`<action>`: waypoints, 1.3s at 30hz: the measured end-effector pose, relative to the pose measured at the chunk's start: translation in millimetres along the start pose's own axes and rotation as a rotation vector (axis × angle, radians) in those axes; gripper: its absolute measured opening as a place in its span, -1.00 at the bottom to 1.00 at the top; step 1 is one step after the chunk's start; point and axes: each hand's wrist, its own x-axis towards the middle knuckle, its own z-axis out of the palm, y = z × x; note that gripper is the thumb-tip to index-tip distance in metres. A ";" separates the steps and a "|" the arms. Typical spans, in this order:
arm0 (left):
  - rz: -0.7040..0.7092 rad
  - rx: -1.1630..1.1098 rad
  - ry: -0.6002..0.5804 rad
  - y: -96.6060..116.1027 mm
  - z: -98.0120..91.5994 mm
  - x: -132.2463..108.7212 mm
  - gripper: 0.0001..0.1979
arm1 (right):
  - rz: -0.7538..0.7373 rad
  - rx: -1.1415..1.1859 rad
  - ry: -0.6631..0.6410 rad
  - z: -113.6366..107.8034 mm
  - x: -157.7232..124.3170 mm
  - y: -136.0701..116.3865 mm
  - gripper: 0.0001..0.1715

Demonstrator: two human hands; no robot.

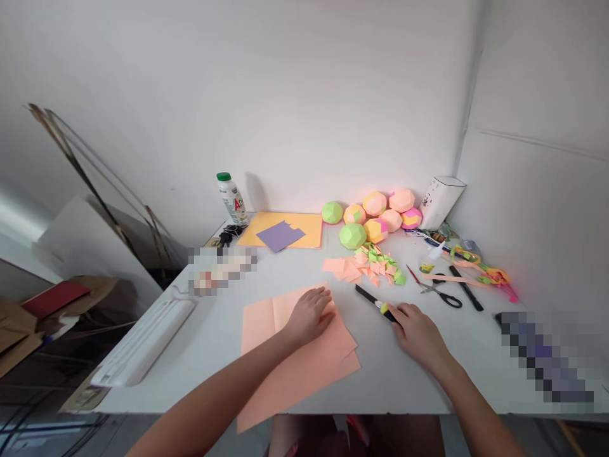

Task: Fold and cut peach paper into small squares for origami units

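My left hand (311,315) lies flat on the peach paper (295,377), fingers stretched toward its upper right corner. A second peach sheet shows beneath, and the paper's lower left corner reaches past the table's front edge. To the right, my right hand (419,333) is closed around the handle of a black and yellow utility knife (368,297). The knife rests low over the table and points up and to the left, apart from the paper. Just beyond it lies a pile of small peach and green paper pieces (375,263).
Several faceted paper balls (353,236) sit by the wall. Scissors (440,293), a black stick-like tool (466,289) and a white box (442,203) are at right. Yellow sheets (304,228), purple paper (280,237), a bottle (232,198) and a white strip-shaped device (145,343) stand left.
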 end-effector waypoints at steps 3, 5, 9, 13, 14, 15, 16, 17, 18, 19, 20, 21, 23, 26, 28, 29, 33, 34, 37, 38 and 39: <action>-0.061 0.019 0.081 -10.2 -20.8 14.3 -0.81 | 0.022 -0.009 0.068 6.5 -32.4 22.7 -0.54; -0.144 0.056 0.139 -27.5 -40.2 32.5 -0.79 | 0.022 -0.017 0.129 10.5 -48.8 34.1 -0.55; -0.348 0.157 0.217 -74.6 -66.7 76.1 -0.74 | 0.027 -0.074 0.280 13.7 -63.8 44.6 -0.58; -0.449 0.233 0.180 -103.6 -53.0 92.7 -0.71 | -0.005 -0.123 0.413 7.4 -59.3 22.9 -0.63; -0.461 0.247 0.161 -105.7 -45.9 91.2 -0.67 | -0.067 -0.088 0.432 5.2 -56.7 11.5 -0.64; -0.474 0.262 0.147 -106.0 -39.0 88.1 -0.60 | -0.158 -0.036 0.440 3.2 -53.9 -1.7 -0.65; -0.487 0.279 0.140 -104.8 -33.4 83.9 -0.51 | -0.251 0.017 0.422 1.7 -51.1 -15.8 -0.63; -0.491 0.296 0.137 -102.4 -29.7 79.2 -0.42 | -0.351 0.066 0.365 1.0 -48.6 -30.3 -0.58; -0.485 0.311 0.134 -99.4 -28.3 74.3 -0.36 | -0.439 0.117 0.299 1.5 -46.4 -44.5 -0.51; -0.469 0.325 0.131 -96.0 -29.3 69.5 -0.32 | -0.501 0.157 0.198 3.1 -44.8 -57.7 -0.38; -0.446 0.335 0.126 -92.8 -32.3 65.0 -0.30 | -0.548 0.190 0.101 6.0 -43.9 -69.5 -0.25; -0.417 0.342 0.117 -90.0 -36.8 60.9 -0.30 | -0.573 0.210 0.037 10.0 -43.9 -80.0 -0.16; -0.350 0.347 0.082 -87.5 -46.8 54.0 -0.33 | -0.564 0.210 0.029 20.0 -46.5 -96.7 -0.13; -0.263 0.328 -0.001 -93.5 -52.2 47.6 -0.40 | -0.500 0.180 0.270 31.5 -55.1 -114.1 -0.49; -0.244 0.303 -0.054 -102.3 -45.0 46.0 -0.45 | -0.470 0.189 0.414 32.9 -61.3 -121.8 -0.69; -0.245 0.288 -0.074 -107.0 -38.9 46.0 -0.47 | -0.462 0.205 0.453 32.0 -64.0 -124.6 -0.72; -0.278 0.238 -0.060 -119.3 -14.7 51.8 -0.44 | -0.452 0.298 0.501 28.2 -71.2 -128.2 -0.79; -0.275 0.223 -0.044 -119.8 -11.9 54.1 -0.41 | -0.451 0.320 0.501 28.7 -72.2 -127.5 -0.79; -0.187 0.173 -0.014 -114.1 -13.4 60.5 -0.33 | -0.458 0.372 0.513 32.2 -73.4 -124.3 -0.80; -0.133 0.157 -0.016 -109.7 -16.2 62.5 -0.33 | -0.462 0.385 0.527 33.1 -73.3 -123.5 -0.80; -0.073 0.141 -0.024 -104.0 -19.3 64.7 -0.34 | -0.466 0.398 0.543 33.5 -72.9 -123.1 -0.79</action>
